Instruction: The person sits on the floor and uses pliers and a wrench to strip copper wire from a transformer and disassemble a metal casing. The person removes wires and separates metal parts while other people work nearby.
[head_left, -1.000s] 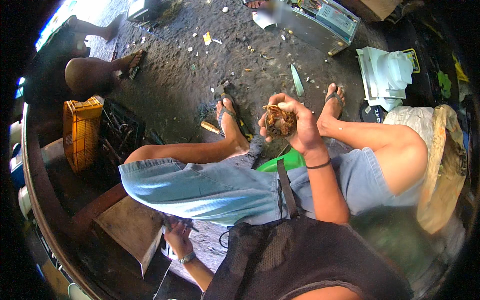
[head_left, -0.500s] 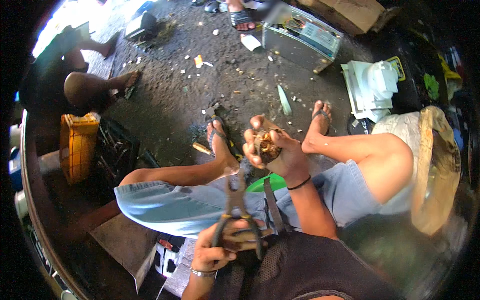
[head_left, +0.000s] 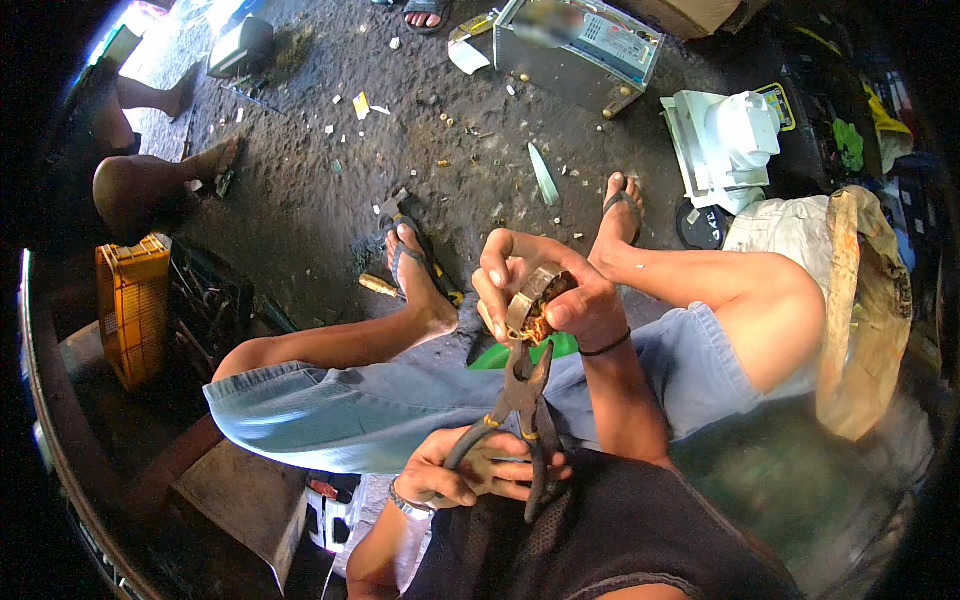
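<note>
My left hand (head_left: 448,466) is wrapped round the dark handles of a pair of pliers (head_left: 520,400), and their jaws stand apart. Between the fingers and thumb of my right hand (head_left: 592,312) is a small ring-shaped metal part with copper-coloured wire (head_left: 532,308), tilted toward the pliers. The plier jaws are right at the part's lower edge, by the loose wire; whether they grip it I cannot tell. A green container (head_left: 562,346) shows partly beneath my right hand, between my legs.
A hammer (head_left: 398,204) and a tool with a yellowish handle (head_left: 379,286) lie by my left foot. Ahead are a metal computer case (head_left: 575,75) and a white plastic housing (head_left: 735,150). An orange crate (head_left: 130,325) stands left, near another person's leg (head_left: 150,185). A sack (head_left: 865,330) sits right.
The pliers have moved up and right to the metal part. My right hand has turned the part so that its ring edge and loose wire face down toward the jaws.
</note>
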